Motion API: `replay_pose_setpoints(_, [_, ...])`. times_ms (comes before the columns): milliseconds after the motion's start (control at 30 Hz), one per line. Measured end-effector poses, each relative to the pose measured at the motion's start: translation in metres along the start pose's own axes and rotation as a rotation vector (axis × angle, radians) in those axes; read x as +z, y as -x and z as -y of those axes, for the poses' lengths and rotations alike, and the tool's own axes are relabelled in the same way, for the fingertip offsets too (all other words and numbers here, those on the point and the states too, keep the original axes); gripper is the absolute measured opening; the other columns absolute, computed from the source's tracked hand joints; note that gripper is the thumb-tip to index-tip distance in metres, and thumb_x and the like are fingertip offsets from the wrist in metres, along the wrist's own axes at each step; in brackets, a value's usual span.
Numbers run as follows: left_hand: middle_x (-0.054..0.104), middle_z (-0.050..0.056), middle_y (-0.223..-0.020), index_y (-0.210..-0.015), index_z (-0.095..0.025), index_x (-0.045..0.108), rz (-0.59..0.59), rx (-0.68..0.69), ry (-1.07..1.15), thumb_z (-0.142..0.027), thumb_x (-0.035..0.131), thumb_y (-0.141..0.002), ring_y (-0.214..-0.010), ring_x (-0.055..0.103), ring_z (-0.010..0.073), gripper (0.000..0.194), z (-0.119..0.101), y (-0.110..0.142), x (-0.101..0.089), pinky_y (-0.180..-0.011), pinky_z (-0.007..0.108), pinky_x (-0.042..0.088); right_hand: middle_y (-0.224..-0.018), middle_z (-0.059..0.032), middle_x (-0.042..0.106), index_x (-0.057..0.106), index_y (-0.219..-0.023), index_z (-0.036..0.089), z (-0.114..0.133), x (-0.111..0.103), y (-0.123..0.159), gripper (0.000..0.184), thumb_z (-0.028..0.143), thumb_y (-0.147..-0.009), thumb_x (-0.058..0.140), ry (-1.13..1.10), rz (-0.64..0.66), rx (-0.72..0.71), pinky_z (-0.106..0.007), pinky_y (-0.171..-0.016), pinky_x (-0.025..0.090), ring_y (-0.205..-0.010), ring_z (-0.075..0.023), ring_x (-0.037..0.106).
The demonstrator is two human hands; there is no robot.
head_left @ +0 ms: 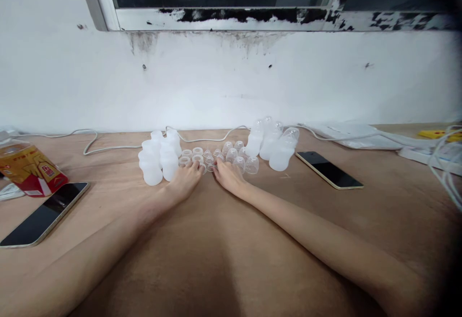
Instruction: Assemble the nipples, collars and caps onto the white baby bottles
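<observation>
Both grips are closed lightly on one small clear cap (211,167), pinched between the left hand (186,180) and the right hand (228,176). It is held low over the surface (231,259), right between the fingertips, equally near each hand.

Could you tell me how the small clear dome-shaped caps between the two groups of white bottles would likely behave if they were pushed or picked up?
The clear caps look thin and hollow, so probably very light and easily scattered by a nudge from the left hand or right hand. Their rounded tops suggest a tipped one would roll. The glossy plastic may be slippery to pinch.
</observation>
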State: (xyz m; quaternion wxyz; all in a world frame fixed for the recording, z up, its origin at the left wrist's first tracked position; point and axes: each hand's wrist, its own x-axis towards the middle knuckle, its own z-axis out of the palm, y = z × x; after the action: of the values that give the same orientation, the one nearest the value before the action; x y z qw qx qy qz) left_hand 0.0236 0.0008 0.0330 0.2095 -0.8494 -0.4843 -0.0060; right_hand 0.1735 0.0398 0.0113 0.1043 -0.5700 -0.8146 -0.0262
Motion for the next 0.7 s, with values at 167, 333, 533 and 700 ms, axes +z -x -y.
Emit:
replay_pose_setpoints(167, [0.052, 0.015, -0.100, -0.096, -0.011, 0.049, -0.003, -0.021, 0.027, -0.001, 0.035, -0.075, -0.088, 0.052, 0.0235, 0.027, 0.000, 0.000, 0.002, -0.066, 0.034, 0.043, -0.090, -0.0140, 0.060, 0.041, -0.106, 0.012, 0.003, 0.000, 0.002, 0.031, 0.032, -0.085, 0.028, -0.017, -0.004, 0.011, -0.031, -0.064, 0.042, -0.082, -0.0251, 0.058])
replay_pose_setpoints(333, [0.052, 0.013, -0.098, -0.099, -0.011, 0.047, -0.028, -0.005, 0.001, -0.001, 0.035, -0.075, -0.086, 0.052, 0.0230, 0.029, 0.001, 0.002, 0.004, -0.065, 0.033, 0.044, -0.093, -0.0139, 0.057, 0.027, -0.121, 0.014, -0.005, -0.040, 0.017, 0.043, 0.037, -0.084, 0.029, 0.022, -0.166, -0.012, -0.033, -0.064, 0.040, -0.081, -0.0249, 0.055])
replay_pose_setpoints(533, [0.050, 0.013, -0.100, -0.101, -0.012, 0.045, -0.010, -0.015, -0.009, -0.001, 0.038, -0.073, -0.090, 0.050, 0.0244, 0.031, -0.008, 0.000, -0.004, -0.062, 0.032, 0.044, -0.112, -0.0250, 0.039, 0.040, -0.110, 0.007, -0.077, -0.106, 0.029, 0.050, 0.046, -0.079, 0.037, 0.337, -0.546, 0.307, -0.040, -0.068, 0.036, -0.100, -0.0351, 0.039])
replay_pose_setpoints(700, [0.050, 0.011, -0.100, -0.101, -0.014, 0.045, -0.052, 0.047, 0.083, -0.007, 0.038, -0.077, -0.090, 0.050, 0.0234, 0.026, -0.021, 0.006, -0.013, -0.064, 0.033, 0.044, -0.084, -0.0165, 0.054, 0.050, -0.093, 0.011, -0.123, -0.114, 0.034, 0.038, 0.044, -0.075, 0.042, 0.337, -0.279, 0.335, -0.035, -0.058, 0.037, -0.077, -0.0269, 0.052])
